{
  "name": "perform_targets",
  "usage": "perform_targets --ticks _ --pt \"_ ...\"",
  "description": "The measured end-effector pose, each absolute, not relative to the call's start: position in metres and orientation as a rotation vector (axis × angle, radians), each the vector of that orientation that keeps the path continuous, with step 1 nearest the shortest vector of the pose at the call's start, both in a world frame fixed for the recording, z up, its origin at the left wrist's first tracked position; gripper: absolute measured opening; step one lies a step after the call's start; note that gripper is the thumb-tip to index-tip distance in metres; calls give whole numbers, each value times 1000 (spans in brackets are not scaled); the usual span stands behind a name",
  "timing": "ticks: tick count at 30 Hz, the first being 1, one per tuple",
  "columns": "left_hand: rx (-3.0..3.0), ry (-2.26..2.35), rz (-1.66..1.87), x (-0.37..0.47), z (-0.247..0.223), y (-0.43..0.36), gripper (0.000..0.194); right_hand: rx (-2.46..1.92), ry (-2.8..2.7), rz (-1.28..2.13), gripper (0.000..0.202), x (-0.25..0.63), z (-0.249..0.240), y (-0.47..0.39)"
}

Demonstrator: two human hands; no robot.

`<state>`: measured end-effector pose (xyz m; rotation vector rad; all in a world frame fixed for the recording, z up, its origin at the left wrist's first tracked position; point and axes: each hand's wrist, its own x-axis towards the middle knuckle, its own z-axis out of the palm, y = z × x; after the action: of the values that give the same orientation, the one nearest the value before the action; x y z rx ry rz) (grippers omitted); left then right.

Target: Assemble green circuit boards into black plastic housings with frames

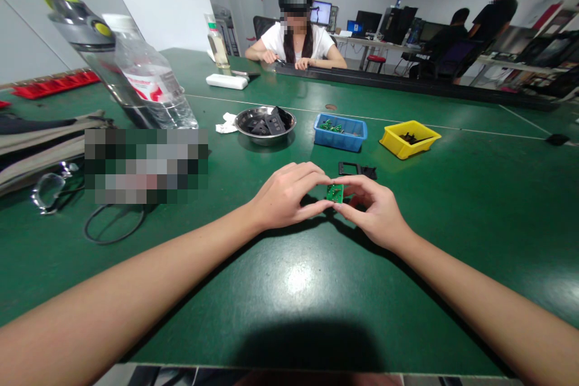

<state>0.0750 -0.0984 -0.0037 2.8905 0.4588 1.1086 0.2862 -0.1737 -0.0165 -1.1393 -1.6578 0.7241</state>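
Observation:
A small green circuit board (335, 193) is held up just above the table, pinched at its edges by both hands. My left hand (292, 196) grips its left side between thumb and fingers. On the other side, my right hand (373, 205) closes thumb and forefinger on the board's right edge. Just behind the right hand lies a black plastic frame (357, 169) with a rectangular opening. Farther back, a blue bin (340, 140) holds several green boards, and a yellow bin (409, 143) holds small dark parts. A steel bowl (266, 132) contains black plastic pieces.
On the left stand a water bottle (154, 84) and a grey sports bottle (97, 54), near a bag (45, 151) and a looped cable (113, 241). A white case (227, 81) lies farther back. Across the green table (289, 313) sits a person (296, 36) wearing a headset.

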Motion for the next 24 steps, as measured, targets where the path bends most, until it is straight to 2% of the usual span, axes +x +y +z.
perform_targets --ticks 24 --pt "2884 444 1154 75 -4 -98 26 -1063 -1651 797 32 288 -19 -175"
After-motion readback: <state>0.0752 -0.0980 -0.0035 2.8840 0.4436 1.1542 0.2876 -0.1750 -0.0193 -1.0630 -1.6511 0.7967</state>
